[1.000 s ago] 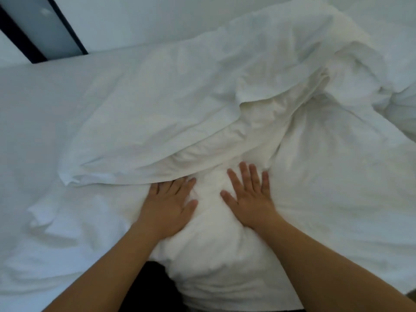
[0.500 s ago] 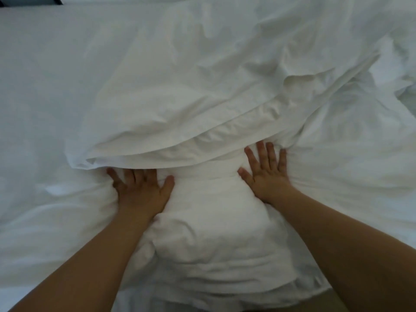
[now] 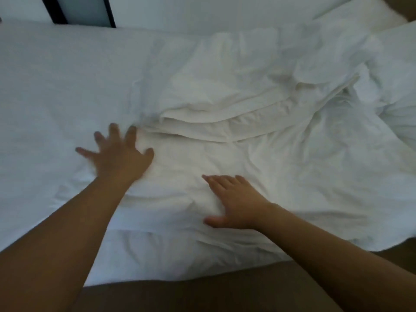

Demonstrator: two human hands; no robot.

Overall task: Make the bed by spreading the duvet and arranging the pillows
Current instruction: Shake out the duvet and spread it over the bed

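The left hand now lies farther out to the left, fingers splayed and blurred; the right hand sits nearer the bed edge. The duvet fold lies flatter and farther back.

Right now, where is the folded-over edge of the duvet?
In the head view the duvet's folded edge runs across the middle of the bed, just beyond the left hand and further beyond the right hand.

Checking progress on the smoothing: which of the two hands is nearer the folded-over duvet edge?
The left hand: its fingertips sit right at the end of the folded duvet edge. The right hand lies flat lower down, nearer the person.
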